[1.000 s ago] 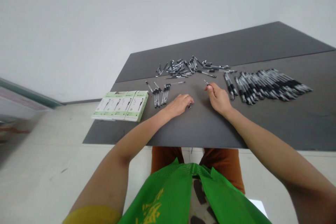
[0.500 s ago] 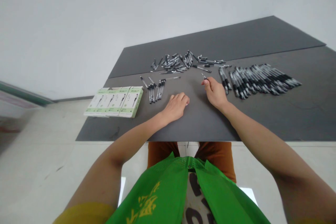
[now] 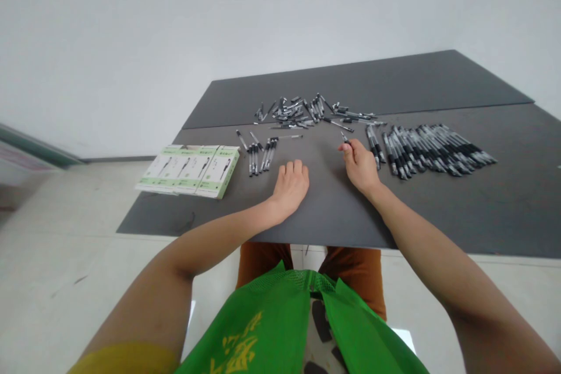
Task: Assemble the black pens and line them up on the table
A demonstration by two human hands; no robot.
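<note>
Head view, the only one: my right hand (image 3: 360, 165) is over the middle of the dark grey flat worktop (image 3: 333, 213), thumb and curled fingers closed on a slim pen with a bright pointed tip (image 3: 344, 137). Tip sticks out toward the far edge. My left hand (image 3: 293, 187) is palm down nearer the near edge, fingers bent and close together; can't tell if anything's under it.

Change: left hand has swung round, fingers now toward the far edge; the small dark piece at its fingertips a second ago no longer shows. Right grip looks the same. My read: the pen in the right hand is the one being worked on.

Toward the right edge, a long row of clear pens with black grips (image 3: 432, 149); short of the far edge, a jumbled heap of pens and parts (image 3: 314, 108); left of the left hand, a small group of clear pens with black ends (image 3: 268, 153); at the left edge, white-and-green cardboard boxes (image 3: 219, 168).
</note>
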